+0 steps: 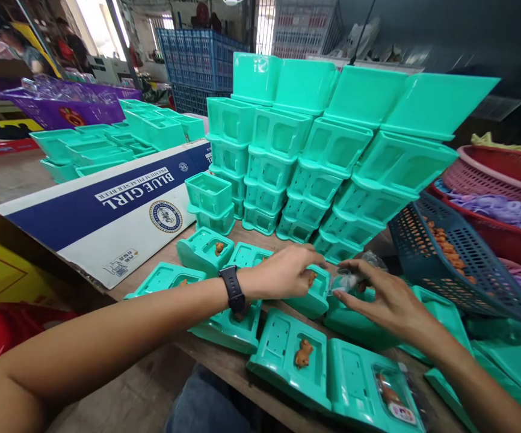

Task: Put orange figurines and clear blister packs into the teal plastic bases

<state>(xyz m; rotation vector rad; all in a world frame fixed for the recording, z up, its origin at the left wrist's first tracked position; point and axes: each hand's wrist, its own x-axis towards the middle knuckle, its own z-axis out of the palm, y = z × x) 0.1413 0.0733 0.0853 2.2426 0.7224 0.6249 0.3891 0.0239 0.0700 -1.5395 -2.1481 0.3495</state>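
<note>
Teal plastic is nearly all there is here: four tall stacks of boxes (314, 162) stand toward the far edge of the surface (237, 361), each topped by an upturned lid, with a short stack of two boxes (209, 201) at their left. Nearer, open trays lie flat along the near edge; I count about six in clear view, though others are cut off at the right.

The left hand (283, 272), with a black watch (234, 288) on its wrist, rests on a small teal tray (312, 296) near the middle of the surface, its fingers curled over the tray's top and grasping it. The right hand (389, 300) is just beside it, fingers pinched on a small clear plastic packet (346, 279) that touches the tray's right edge.

Three small brown figures show: one in the tray (303, 353) at the near edge, one in a tray (219, 247) farther left, and one under the left fingertips. A dark blue basket (463, 264) of more brown pieces tilts at the right edge, and a Blue Girl carton (107, 210) lies at the left.
</note>
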